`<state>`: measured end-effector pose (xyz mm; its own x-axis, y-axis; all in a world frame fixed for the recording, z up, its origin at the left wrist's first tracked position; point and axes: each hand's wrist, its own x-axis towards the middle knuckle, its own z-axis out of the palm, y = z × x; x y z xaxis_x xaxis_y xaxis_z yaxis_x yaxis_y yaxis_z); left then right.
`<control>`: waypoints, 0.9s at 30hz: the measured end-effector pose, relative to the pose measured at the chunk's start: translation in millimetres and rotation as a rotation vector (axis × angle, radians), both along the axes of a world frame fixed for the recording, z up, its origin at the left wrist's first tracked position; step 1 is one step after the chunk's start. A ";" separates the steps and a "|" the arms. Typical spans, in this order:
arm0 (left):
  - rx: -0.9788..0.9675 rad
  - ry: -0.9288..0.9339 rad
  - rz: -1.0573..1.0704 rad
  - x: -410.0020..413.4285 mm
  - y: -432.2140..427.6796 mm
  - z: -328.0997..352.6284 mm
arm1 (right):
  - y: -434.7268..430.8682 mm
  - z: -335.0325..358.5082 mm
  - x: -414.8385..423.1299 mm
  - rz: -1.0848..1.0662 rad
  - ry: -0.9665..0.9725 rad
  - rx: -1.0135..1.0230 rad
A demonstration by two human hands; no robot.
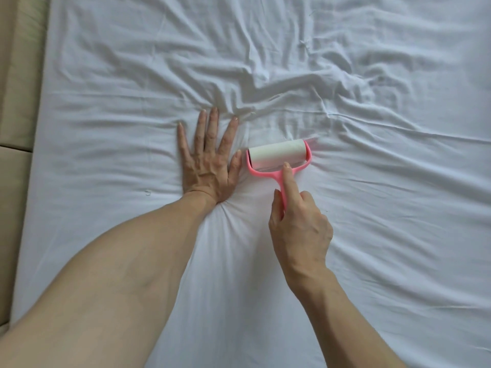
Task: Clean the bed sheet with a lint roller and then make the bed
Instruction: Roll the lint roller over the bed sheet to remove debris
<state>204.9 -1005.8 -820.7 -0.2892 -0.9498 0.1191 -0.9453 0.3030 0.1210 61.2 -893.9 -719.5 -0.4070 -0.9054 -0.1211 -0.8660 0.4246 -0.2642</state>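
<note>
A white bed sheet (372, 208) covers the mattress and is heavily wrinkled, most of all above and to the right of my hands. My left hand (207, 160) presses flat on the sheet with fingers spread and straight. Just right of it lies a pink lint roller (279, 154) with a white paper roll, its roll resting on the sheet. My right hand (300, 224) grips the roller's pink handle, with the index finger stretched along the handle toward the roll.
A beige padded bed frame (16, 128) runs down the left edge beside the mattress. The sheet stretches beyond the frame's top, right and bottom edges. A small speck (147, 193) lies on the sheet left of my left wrist.
</note>
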 end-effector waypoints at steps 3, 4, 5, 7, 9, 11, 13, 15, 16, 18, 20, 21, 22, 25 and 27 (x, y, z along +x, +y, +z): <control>-0.008 -0.004 0.002 0.0 0.1 0.0 | -12.8 -0.7 -1.6 0.006 0.017 0.008; -0.009 -0.005 0.006 -0.5 0.1 0.1 | -18.1 0.7 -2.7 0.008 0.024 0.010; -0.010 -0.004 0.010 -0.5 -0.1 0.1 | -23.7 2.2 -3.9 0.011 0.024 0.017; -0.014 0.000 0.014 -0.5 0.1 0.2 | -34.8 4.2 -6.0 0.016 0.003 0.060; -0.010 -0.004 0.014 -0.6 0.2 0.5 | -45.0 5.3 -7.7 0.018 -0.018 0.069; -0.002 -0.013 0.012 -0.9 0.3 0.7 | -55.5 6.5 -8.5 0.023 -0.017 0.061; 0.013 -0.024 0.011 -1.0 0.1 0.5 | -65.9 6.9 -8.5 0.032 -0.021 0.061; 0.021 -0.025 0.009 -0.8 -0.5 0.2 | -74.9 6.9 -8.6 0.035 -0.025 0.059; 0.020 -0.024 0.006 -0.9 -0.7 0.2 | -78.6 7.3 -9.0 0.035 -0.025 0.056; 0.019 -0.026 0.002 -0.7 -0.7 0.0 | -85.4 7.9 -9.2 0.037 -0.025 0.048; 0.019 -0.027 0.001 -0.5 -0.5 -0.5 | -91.5 8.4 -9.8 0.046 -0.025 0.052; 0.018 -0.028 0.001 -0.3 -0.5 -0.4 | -95.2 8.3 -10.3 0.052 -0.026 0.048; 0.017 -0.027 0.002 -0.4 -0.5 0.0 | -99.2 8.3 -10.9 0.057 -0.027 0.040; 0.022 -0.018 0.007 -1.3 -0.4 0.3 | -113.5 8.6 -12.8 0.058 -0.059 0.011; 0.036 -0.018 0.015 -2.1 -0.8 0.3 | -119.4 9.8 -14.0 0.065 -0.089 -0.038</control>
<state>202.8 -1006.6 -820.4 -0.2762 -0.9578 0.0801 -0.9519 0.2841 0.1147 47.2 -1013.2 -709.7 -0.3366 -0.9341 -0.1192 -0.8638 0.3567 -0.3557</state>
